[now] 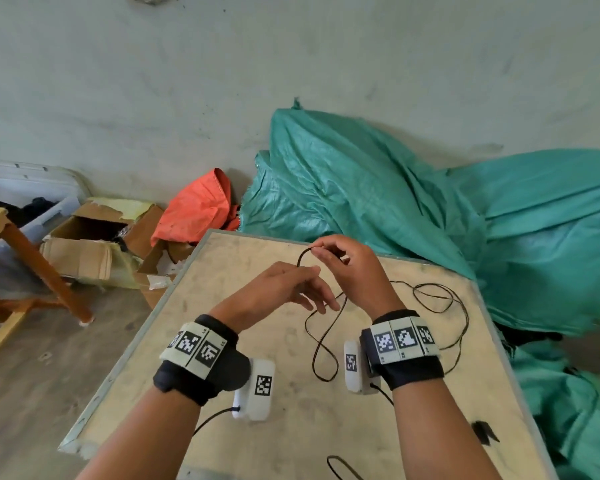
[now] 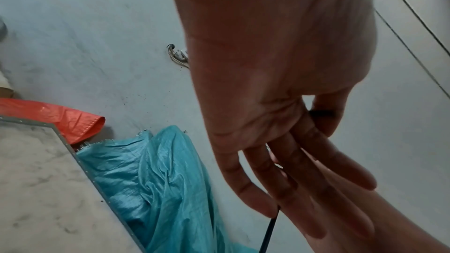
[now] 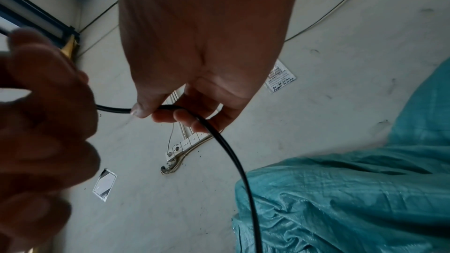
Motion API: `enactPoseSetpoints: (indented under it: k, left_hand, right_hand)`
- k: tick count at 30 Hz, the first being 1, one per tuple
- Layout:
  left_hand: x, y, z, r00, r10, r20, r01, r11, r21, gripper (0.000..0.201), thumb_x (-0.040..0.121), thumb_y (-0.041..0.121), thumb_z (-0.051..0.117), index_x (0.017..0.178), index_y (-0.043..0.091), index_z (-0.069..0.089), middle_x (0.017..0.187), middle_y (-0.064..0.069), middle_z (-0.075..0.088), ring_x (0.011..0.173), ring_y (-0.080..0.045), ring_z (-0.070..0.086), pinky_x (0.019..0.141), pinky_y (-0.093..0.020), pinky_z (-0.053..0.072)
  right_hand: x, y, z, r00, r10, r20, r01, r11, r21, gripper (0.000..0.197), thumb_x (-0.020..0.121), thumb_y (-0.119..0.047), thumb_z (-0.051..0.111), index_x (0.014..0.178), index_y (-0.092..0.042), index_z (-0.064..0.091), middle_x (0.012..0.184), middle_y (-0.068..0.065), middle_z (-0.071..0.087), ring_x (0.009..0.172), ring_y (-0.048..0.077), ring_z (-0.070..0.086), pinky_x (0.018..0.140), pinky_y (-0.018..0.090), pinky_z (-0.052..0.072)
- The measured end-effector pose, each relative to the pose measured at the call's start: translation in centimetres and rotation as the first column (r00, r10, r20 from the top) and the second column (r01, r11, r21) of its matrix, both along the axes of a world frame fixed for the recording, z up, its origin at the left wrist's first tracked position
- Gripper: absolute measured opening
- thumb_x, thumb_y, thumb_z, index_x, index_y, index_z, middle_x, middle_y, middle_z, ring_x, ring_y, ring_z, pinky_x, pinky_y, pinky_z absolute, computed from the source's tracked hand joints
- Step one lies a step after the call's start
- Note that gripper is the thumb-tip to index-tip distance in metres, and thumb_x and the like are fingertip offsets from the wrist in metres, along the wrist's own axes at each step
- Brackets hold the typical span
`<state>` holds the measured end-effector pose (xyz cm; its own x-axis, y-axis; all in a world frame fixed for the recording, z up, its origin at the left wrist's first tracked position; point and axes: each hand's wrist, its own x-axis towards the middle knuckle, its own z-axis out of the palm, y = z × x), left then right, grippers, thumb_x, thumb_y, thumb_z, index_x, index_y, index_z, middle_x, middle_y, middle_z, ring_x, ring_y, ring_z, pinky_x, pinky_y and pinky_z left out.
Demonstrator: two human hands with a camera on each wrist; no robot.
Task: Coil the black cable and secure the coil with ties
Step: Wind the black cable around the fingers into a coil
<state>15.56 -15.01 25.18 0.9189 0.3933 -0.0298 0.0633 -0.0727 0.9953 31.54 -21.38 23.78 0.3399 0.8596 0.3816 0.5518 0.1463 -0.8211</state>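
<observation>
A thin black cable (image 1: pixel 324 380) lies in loose loops over the bare wooden table (image 1: pixel 326 427) and trails off to the right. Both hands hover above the far half of the table. My right hand (image 1: pixel 321 251) pinches the cable (image 3: pixel 230 155) between thumb and fingertips (image 3: pixel 138 112), lifting a small bend of it. My left hand (image 1: pixel 309 289) sits just left of it with fingers stretched out; its thumb (image 2: pixel 326 120) presses the cable against the index finger, and the strand (image 2: pixel 269 230) hangs down behind the fingers. A small black piece (image 1: pixel 484 432), perhaps ties, lies at the table's right front.
A teal tarp (image 1: pixel 395 202) is heaped behind and to the right of the table. An orange bag (image 1: pixel 194 209), torn cardboard boxes (image 1: pixel 84 237), a wooden stool (image 1: pixel 32 265) and a plastic bin (image 1: pixel 21 188) stand on the floor at the left.
</observation>
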Motion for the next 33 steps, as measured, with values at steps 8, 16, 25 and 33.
enactPoseSetpoints:
  k: [8, 16, 25, 33]
  left_hand:
    - [4.1, -1.8, 0.6, 0.98, 0.022, 0.195, 0.014, 0.983, -0.181, 0.058, 0.099, 0.044, 0.021, 0.131, 0.01, 0.055, 0.123, -0.018, 0.065, 0.107, -0.034, 0.063, 0.094, -0.038, 0.05]
    - [4.6, 1.3, 2.2, 0.942, 0.279, 0.185, -0.299, 0.95, 0.087, 0.055, 0.098, 0.054, 0.024, 0.148, 0.047, 0.004, 0.16, 0.018, 0.008, 0.146, 0.0, 0.01, 0.12, -0.039, 0.015]
    - [3.2, 5.1, 2.0, 0.924, 0.308, -0.227, -0.16, 0.85, 0.502, 0.05, 0.102, 0.038, 0.025, 0.151, 0.03, 0.017, 0.162, 0.009, 0.001, 0.149, -0.016, -0.003, 0.112, -0.023, 0.001]
    - [3.4, 5.1, 2.2, 0.986, -0.04, -0.159, 0.019, 0.99, -0.136, 0.056, 0.091, 0.056, 0.026, 0.144, 0.037, 0.03, 0.145, 0.01, 0.048, 0.125, -0.019, 0.056, 0.096, -0.051, 0.05]
  right_hand:
    - [3.3, -1.0, -2.6, 0.977, 0.196, -0.085, -0.2, 0.979, -0.039, 0.025, 0.088, 0.002, 0.053, 0.097, -0.007, 0.074, 0.092, 0.003, 0.071, 0.089, 0.006, 0.064, 0.086, 0.029, 0.05]
    - [0.7, -1.0, -2.2, 0.978, 0.208, -0.009, -0.2, 0.924, -0.326, 0.025, 0.096, -0.037, 0.051, 0.098, -0.025, 0.073, 0.053, -0.016, 0.054, 0.053, -0.001, 0.046, 0.058, 0.016, 0.037]
    - [2.8, -1.9, 4.8, 0.966, 0.039, 0.257, 0.009, 0.984, -0.18, 0.027, 0.087, -0.049, 0.06, 0.092, -0.024, 0.071, 0.054, -0.024, 0.054, 0.052, -0.003, 0.049, 0.055, 0.02, 0.033]
    - [4.8, 1.6, 6.7, 0.968, -0.046, 0.248, 0.042, 0.999, 0.022, 0.017, 0.083, -0.047, 0.065, 0.084, -0.031, 0.069, 0.062, -0.005, 0.049, 0.055, 0.009, 0.042, 0.058, 0.035, 0.041]
